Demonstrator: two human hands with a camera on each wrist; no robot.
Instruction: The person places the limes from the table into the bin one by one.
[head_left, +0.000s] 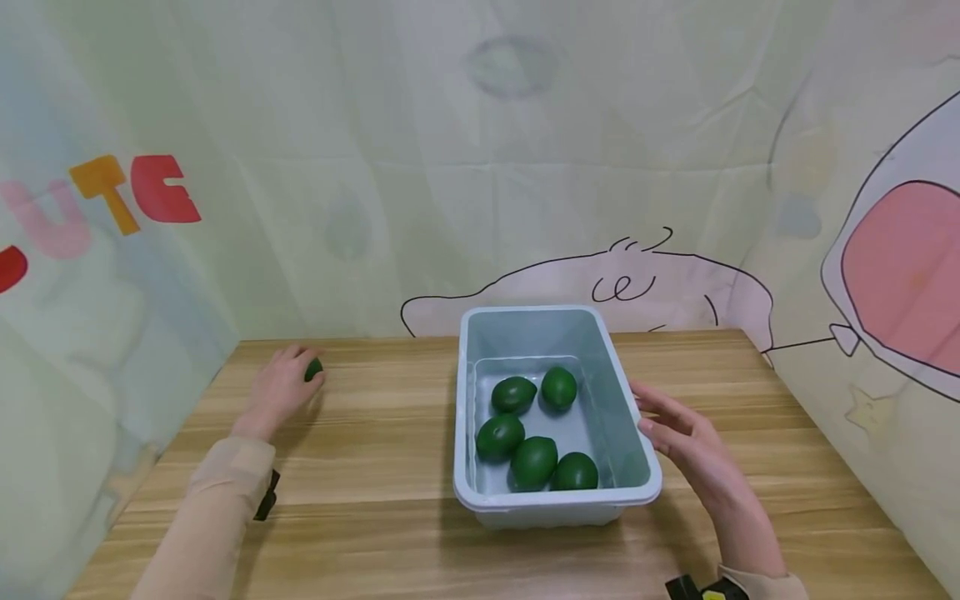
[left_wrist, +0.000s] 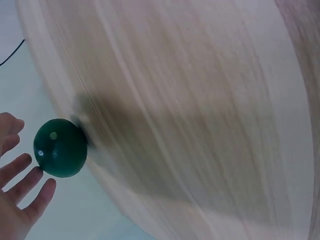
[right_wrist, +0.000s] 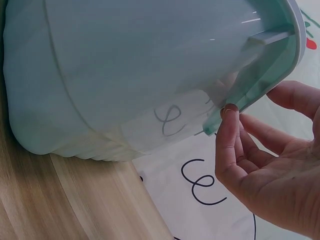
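Observation:
At the table's far left, my left hand [head_left: 281, 387] is at a smooth dark green avocado [head_left: 312, 369], partly covered by the fingers in the head view. In the left wrist view the avocado [left_wrist: 60, 148] appears whole, its fingers [left_wrist: 22, 187] spread beside it, a fingertip at its edge. A pale blue plastic bin [head_left: 630, 400] stands right of centre. Several similar green avocados [head_left: 534, 462] lie on its floor, mostly towards the near end. My right hand [head_left: 697, 450] holds the bin's right rim, thumb and fingers pinching it in the right wrist view.
The wooden table [head_left: 375, 442] reaches back to a printed cloth [head_left: 360, 167] that hangs behind and at both sides. The bin stands near the table's back edge. A black strap [head_left: 708, 588] sits on the right wrist.

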